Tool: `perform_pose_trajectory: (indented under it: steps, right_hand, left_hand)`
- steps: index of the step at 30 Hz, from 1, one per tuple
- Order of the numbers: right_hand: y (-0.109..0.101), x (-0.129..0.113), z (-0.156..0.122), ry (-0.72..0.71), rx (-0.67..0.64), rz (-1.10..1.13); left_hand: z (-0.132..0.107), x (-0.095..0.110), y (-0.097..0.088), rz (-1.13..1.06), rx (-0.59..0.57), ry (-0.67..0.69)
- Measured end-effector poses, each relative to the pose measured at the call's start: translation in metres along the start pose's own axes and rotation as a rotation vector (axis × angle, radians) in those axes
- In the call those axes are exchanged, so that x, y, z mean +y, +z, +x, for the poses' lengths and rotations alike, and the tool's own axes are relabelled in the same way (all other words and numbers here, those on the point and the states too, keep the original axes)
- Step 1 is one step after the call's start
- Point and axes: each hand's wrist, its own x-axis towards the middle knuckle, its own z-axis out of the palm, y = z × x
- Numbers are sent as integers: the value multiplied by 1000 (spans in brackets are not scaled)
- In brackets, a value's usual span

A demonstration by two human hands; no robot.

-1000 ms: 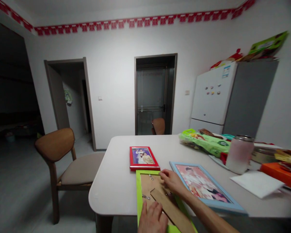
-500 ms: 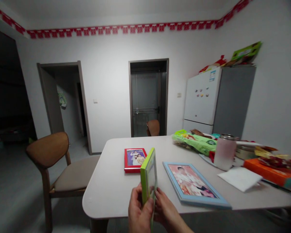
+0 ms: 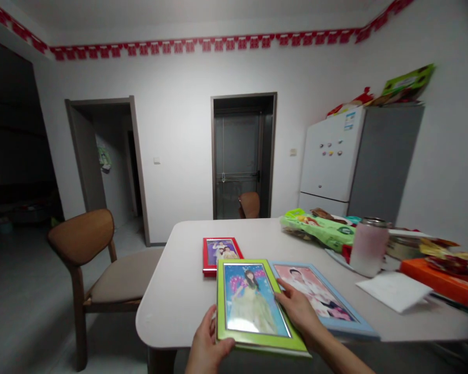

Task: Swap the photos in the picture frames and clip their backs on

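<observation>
Both my hands hold a green picture frame (image 3: 253, 306) face up over the near edge of the white table (image 3: 179, 296); its photo shows a figure in a green dress. My left hand (image 3: 205, 348) grips the frame's near left corner, thumb on top. My right hand (image 3: 300, 311) clasps the right edge, fingers on the rim. A larger blue picture frame (image 3: 327, 306) lies flat just right of it, partly under my right hand. A small red picture frame (image 3: 220, 253) lies flat just beyond the green one.
A wooden chair (image 3: 93, 259) stands left of the table. On the table's right side are a green snack bag (image 3: 320, 231), a pink jar (image 3: 368, 246), a white paper (image 3: 393, 291) and an orange box (image 3: 440, 278). A white fridge (image 3: 335, 161) stands behind, with two doorways in the far wall.
The green frame lay face down a second ago, then stood on edge in both hands; now it is turned photo side up and held nearly flat.
</observation>
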Motion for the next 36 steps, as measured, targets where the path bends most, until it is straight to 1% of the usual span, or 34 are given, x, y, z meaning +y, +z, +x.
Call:
perform_pose_trajectory:
  steps: [1, 3, 5, 9, 11, 14, 16, 18, 20, 22, 25, 27, 29, 31, 33, 36]
  right_hand:
    - [0, 5, 2, -33, -6, -60]
    - [2, 13, 4, -93, -1, -165]
    - [5, 19, 4, -146, 2, -253]
    - [9, 21, 0, -246, -65, -359]
    - [11, 19, -3, -257, -82, -402]
    - [12, 17, -9, -243, -74, -460]
    - [13, 17, -14, -233, -68, -458]
    - [13, 19, -19, -223, -68, -410]
    - [14, 23, -23, -180, -91, -301]
    - [12, 27, -27, -97, -108, -137]
    - [5, 28, -33, 10, -47, 99]
    - [-6, 27, -37, 0, -2, 165]
    - [-23, 25, -38, -31, 11, 153]
    - [-46, 23, -33, -19, 11, 101]
    - [-73, 22, -20, 16, 23, 45]
    - [-113, 27, 10, 6, 78, -40]
  left_hand:
    - [0, -8, -2, 23, -2, -9]
    - [-1, -16, -6, 73, -15, -6]
    - [-4, -17, -9, 183, -9, -6]
    - [-9, -19, -17, 513, 54, -58]
    - [-10, -27, -21, 555, 55, -90]
    - [-9, -41, -26, 494, 57, -148]
    - [-8, -47, -27, 437, 96, -173]
    - [-9, -50, -26, 331, 133, -165]
    - [-10, -50, -24, 166, 140, -145]
    - [-13, -48, -21, 28, 131, -142]
    - [-16, -42, -16, -4, 128, -159]
    - [-14, -36, -7, 11, 119, -146]
    - [-7, -29, 9, 0, 98, -110]
    - [6, -20, 35, -22, 52, -78]
    - [23, -13, 67, 14, -37, -59]
    - [52, -15, 113, 249, -96, -23]
